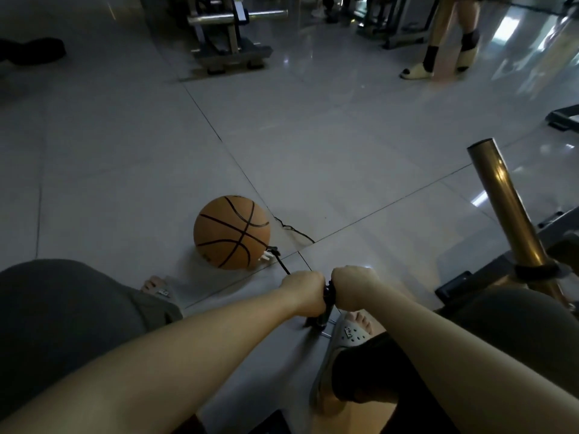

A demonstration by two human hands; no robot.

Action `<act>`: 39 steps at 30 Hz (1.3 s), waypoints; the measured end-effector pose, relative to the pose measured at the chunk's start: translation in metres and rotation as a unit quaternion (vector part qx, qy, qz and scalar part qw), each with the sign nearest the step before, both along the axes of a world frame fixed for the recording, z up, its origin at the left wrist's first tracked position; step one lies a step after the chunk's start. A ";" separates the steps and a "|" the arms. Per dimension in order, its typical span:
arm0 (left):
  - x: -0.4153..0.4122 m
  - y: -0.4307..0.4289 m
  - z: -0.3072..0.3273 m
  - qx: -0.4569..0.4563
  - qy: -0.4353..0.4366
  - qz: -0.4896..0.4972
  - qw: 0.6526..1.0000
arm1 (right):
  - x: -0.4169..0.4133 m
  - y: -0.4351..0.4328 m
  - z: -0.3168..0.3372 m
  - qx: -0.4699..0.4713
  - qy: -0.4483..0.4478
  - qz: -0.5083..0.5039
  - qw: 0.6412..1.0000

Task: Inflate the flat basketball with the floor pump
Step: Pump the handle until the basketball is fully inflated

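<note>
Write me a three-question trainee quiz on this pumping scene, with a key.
1. True or false: the left hand and the right hand both grip the pump handle.
2. Multiple choice: the basketball rests A) on the floor, B) on a bench, C) in the person's lap.
3. Fill in: a black ____ runs from the basketball toward the hands.

Key: 1 true; 2 A; 3 hose.
</note>
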State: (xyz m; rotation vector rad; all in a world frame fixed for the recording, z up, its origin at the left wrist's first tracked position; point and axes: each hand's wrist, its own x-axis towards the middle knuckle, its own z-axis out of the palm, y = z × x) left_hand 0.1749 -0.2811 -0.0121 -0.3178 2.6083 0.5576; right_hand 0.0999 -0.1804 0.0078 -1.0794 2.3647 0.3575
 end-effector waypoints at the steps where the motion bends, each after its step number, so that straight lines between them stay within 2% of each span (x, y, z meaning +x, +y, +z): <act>1: 0.002 -0.003 0.007 -0.004 -0.016 -0.022 1.000 | 0.005 0.000 0.005 0.008 -0.027 -0.013 1.000; 3: 0.000 -0.010 0.029 -0.008 -0.033 -0.054 0.998 | 0.007 -0.003 0.020 0.007 -0.058 -0.029 0.998; 7: -0.019 -0.026 0.099 0.004 -0.011 -0.074 0.997 | -0.014 -0.014 0.088 -0.030 -0.080 -0.057 0.995; 11: -0.042 -0.044 0.150 0.006 0.020 -0.058 0.998 | -0.033 -0.025 0.137 -0.084 -0.065 -0.070 0.992; 13: -0.043 -0.047 0.138 0.018 0.024 -0.046 0.999 | -0.031 -0.028 0.129 -0.089 -0.051 -0.067 0.992; 20: -0.027 -0.042 0.004 0.012 0.076 0.014 0.997 | -0.030 -0.031 0.021 -0.018 -0.014 0.004 1.000; 25: -0.006 -0.049 -0.035 0.018 0.063 0.036 0.997 | -0.020 -0.049 -0.019 0.002 -0.023 0.051 0.998; 28: -0.003 -0.059 -0.041 0.051 0.042 0.053 0.996 | -0.017 -0.060 -0.019 -0.009 -0.031 0.059 0.998; 33: 0.007 -0.055 -0.038 0.042 0.025 0.051 0.997 | -0.005 -0.053 -0.018 -0.021 -0.036 0.051 0.998; 39: -0.007 -0.043 0.037 0.012 -0.007 -0.020 1.000 | -0.006 -0.039 0.039 0.015 -0.080 0.015 0.997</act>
